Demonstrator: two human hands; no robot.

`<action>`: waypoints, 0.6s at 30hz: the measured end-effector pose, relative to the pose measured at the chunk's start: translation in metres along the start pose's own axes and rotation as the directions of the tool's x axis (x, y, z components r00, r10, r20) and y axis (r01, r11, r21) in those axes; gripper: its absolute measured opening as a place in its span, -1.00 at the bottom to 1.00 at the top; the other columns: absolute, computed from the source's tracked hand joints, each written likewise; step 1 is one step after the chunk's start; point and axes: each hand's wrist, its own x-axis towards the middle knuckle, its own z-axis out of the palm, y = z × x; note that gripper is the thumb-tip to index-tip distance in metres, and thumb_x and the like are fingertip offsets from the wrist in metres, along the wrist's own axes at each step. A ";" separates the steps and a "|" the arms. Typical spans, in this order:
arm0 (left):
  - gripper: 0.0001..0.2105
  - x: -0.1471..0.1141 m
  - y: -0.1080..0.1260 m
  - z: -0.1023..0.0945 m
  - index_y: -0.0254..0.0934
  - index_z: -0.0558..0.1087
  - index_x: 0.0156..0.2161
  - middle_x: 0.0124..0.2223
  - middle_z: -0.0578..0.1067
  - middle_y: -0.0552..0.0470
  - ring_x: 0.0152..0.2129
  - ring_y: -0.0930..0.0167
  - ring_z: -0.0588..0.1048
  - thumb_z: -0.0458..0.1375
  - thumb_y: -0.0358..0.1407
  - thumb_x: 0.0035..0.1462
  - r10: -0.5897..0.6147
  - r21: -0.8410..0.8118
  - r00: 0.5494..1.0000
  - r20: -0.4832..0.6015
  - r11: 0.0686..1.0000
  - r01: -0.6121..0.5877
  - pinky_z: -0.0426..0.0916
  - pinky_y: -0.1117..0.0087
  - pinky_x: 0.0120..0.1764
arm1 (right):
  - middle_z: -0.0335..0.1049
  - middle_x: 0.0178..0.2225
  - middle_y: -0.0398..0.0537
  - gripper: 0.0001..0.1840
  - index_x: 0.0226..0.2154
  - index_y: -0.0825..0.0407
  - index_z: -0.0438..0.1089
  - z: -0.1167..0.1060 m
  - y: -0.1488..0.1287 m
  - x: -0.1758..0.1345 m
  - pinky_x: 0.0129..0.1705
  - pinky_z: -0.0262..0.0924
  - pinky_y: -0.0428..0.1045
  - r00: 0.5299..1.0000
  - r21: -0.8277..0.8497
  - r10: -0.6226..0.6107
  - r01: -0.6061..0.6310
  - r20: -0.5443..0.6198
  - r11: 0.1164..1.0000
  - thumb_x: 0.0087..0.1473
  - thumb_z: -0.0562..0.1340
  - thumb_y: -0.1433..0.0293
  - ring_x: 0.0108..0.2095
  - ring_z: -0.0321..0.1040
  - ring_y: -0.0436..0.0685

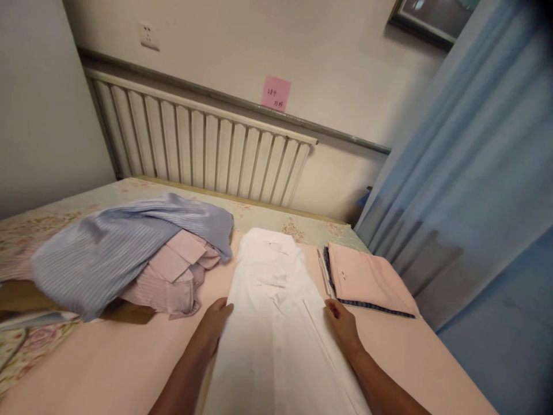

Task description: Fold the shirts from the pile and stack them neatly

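A white shirt (276,323) lies lengthwise in front of me, its collar end pointing away and its sides folded inward into a long narrow shape. Creases run across its upper part. My left hand (217,323) grips the left edge of the shirt, thumb on top. On the opposite edge my right hand (343,324) has its fingers curled closed on the fabric. The shirt's lower end runs out of view at the bottom.
Left of the shirt is a loose heap with a blue striped garment (116,242) over a pink striped shirt (173,282). Folded pink clothing (367,276) with a dark edge lies at right. Behind the bed are a radiator (203,144) and a blue curtain (466,155).
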 end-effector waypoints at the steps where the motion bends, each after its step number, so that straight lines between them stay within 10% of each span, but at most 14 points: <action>1: -0.78 0.000 -0.001 0.000 -0.32 0.41 -0.21 -0.47 0.51 0.05 -0.62 0.44 0.43 0.17 -0.31 -0.01 0.002 -0.004 1.000 0.002 1.000 -0.002 0.27 0.46 -0.55 | 0.47 -0.31 0.02 -0.66 -0.18 0.09 0.42 0.000 -0.006 0.001 -0.19 0.28 0.06 0.997 -0.070 -0.070 0.068 -0.033 0.995 0.03 0.12 0.27 -0.29 0.39 0.18; 6: -0.76 0.000 -0.003 -0.001 -0.33 0.41 -0.19 -0.44 0.52 0.02 -0.59 0.41 0.45 0.16 -0.30 -0.01 0.023 -0.015 1.000 0.021 1.000 -0.023 0.30 0.44 -0.53 | 0.40 -0.09 0.11 -0.59 -0.02 0.08 0.35 0.022 -0.052 -0.003 0.03 0.19 0.15 0.842 -0.290 -0.514 0.539 0.163 0.791 0.06 0.06 0.45 -0.05 0.29 0.23; 11: -0.77 0.001 -0.001 -0.003 -0.33 0.42 -0.20 -0.44 0.51 0.05 -0.60 0.43 0.43 0.16 -0.29 -0.01 0.035 0.006 0.999 0.023 0.999 -0.035 0.28 0.45 -0.53 | 0.25 0.12 0.11 -0.34 0.14 0.08 0.21 0.063 -0.088 -0.004 0.17 -0.01 0.20 0.666 -0.348 -0.579 0.743 0.470 0.572 -0.08 0.08 0.61 0.14 0.10 0.27; 18: -0.76 0.002 0.001 -0.001 -0.32 0.43 -0.22 -0.46 0.50 0.07 -0.61 0.43 0.42 0.16 -0.30 -0.05 0.026 0.036 1.000 0.015 0.999 -0.027 0.25 0.46 -0.54 | 0.44 -0.30 0.02 -0.82 -0.37 0.02 0.40 0.076 -0.088 0.017 -0.08 0.10 0.04 0.825 -0.219 -0.437 0.529 0.358 0.820 -0.02 0.12 0.52 -0.22 0.31 0.16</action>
